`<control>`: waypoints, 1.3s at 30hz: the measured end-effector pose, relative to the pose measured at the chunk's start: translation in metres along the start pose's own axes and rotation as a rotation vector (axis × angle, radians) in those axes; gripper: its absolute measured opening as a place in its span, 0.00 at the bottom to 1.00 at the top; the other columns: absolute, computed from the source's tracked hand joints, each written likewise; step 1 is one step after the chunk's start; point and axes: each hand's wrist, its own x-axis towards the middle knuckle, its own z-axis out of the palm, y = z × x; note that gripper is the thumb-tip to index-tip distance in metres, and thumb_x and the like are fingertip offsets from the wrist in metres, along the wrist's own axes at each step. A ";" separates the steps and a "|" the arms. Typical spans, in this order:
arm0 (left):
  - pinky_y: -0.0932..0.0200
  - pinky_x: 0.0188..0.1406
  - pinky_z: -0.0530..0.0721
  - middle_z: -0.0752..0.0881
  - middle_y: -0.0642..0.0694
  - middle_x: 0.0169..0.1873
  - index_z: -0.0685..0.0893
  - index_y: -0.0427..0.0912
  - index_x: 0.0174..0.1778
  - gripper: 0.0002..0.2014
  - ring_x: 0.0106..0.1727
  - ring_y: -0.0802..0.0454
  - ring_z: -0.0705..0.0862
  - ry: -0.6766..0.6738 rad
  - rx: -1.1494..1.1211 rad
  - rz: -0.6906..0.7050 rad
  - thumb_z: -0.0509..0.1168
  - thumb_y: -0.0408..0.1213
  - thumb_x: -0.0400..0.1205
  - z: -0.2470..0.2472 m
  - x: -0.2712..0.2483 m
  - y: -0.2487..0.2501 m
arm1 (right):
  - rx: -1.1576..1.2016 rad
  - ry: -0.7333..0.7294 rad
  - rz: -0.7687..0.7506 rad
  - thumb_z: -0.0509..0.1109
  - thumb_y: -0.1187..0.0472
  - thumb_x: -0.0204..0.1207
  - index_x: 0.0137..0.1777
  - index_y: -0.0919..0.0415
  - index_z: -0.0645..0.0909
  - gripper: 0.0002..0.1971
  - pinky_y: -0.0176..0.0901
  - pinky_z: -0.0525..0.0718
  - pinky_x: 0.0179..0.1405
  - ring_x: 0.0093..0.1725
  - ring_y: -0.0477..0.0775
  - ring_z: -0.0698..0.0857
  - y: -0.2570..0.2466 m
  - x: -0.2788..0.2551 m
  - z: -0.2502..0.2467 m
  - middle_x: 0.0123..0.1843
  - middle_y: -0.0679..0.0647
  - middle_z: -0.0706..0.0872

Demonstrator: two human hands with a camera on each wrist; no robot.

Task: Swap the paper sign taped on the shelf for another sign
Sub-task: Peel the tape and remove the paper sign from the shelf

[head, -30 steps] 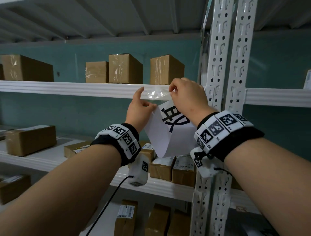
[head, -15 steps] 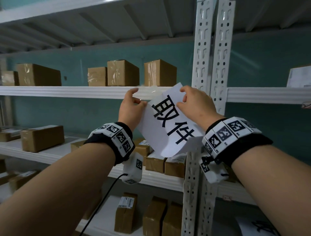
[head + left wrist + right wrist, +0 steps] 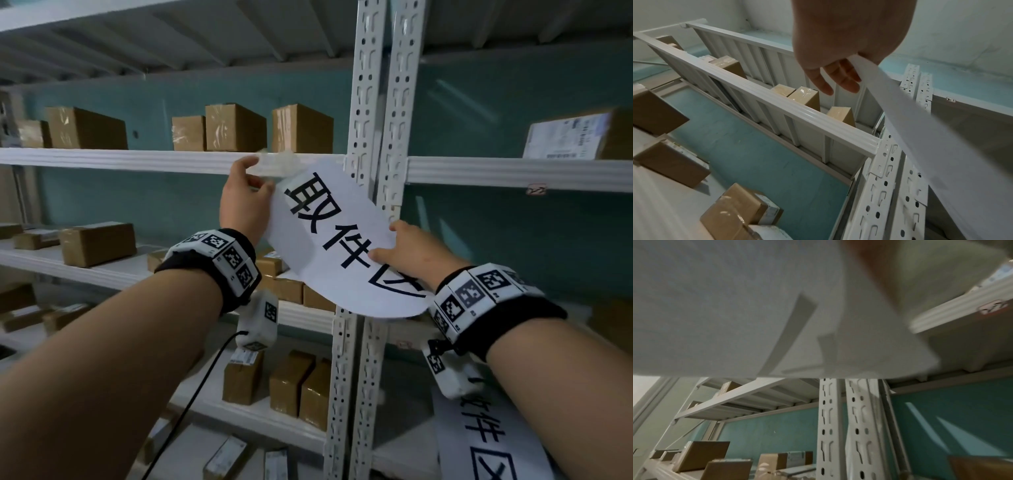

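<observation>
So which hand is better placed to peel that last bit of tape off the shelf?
Left. The left hand pinches the sign's top corner beside the tape; the right hand holds its lower edge.

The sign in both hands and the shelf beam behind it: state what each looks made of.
Sign: thin white paper, matte, black printed characters; it curves limply between the left hand and right hand.
Shelf beam: probably painted metal, white and ribbed, slightly glossy.

- I see the curled paper sign (image 3: 337, 240) hanging across the twin white uprights (image 3: 376, 137), blocking the reach there.
- Three cardboard boxes (image 3: 251, 127) crowd the upper shelf beam (image 3: 137, 159) just left of the uprights.
- Below that beam the teal back wall (image 3: 137, 202) lies behind open space.
</observation>
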 end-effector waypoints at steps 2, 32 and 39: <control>0.72 0.38 0.75 0.75 0.60 0.37 0.72 0.48 0.71 0.20 0.38 0.65 0.76 0.010 0.014 -0.003 0.63 0.34 0.82 -0.002 -0.011 0.005 | 0.022 -0.046 0.016 0.70 0.40 0.71 0.75 0.56 0.66 0.36 0.49 0.81 0.57 0.65 0.60 0.81 0.014 -0.012 -0.001 0.70 0.55 0.79; 0.61 0.46 0.82 0.81 0.53 0.48 0.77 0.50 0.68 0.16 0.46 0.54 0.83 -0.147 0.216 0.253 0.60 0.36 0.84 0.003 -0.045 0.051 | 0.100 -0.156 -0.004 0.68 0.25 0.38 0.79 0.46 0.55 0.63 0.68 0.72 0.71 0.71 0.61 0.77 0.034 -0.013 0.017 0.76 0.54 0.75; 0.74 0.41 0.73 0.80 0.55 0.47 0.78 0.51 0.67 0.17 0.44 0.56 0.82 -0.341 0.313 0.388 0.63 0.35 0.82 0.009 -0.061 0.060 | 0.032 -0.075 0.086 0.79 0.43 0.64 0.84 0.55 0.45 0.57 0.66 0.65 0.77 0.81 0.62 0.64 0.035 -0.034 -0.002 0.84 0.57 0.59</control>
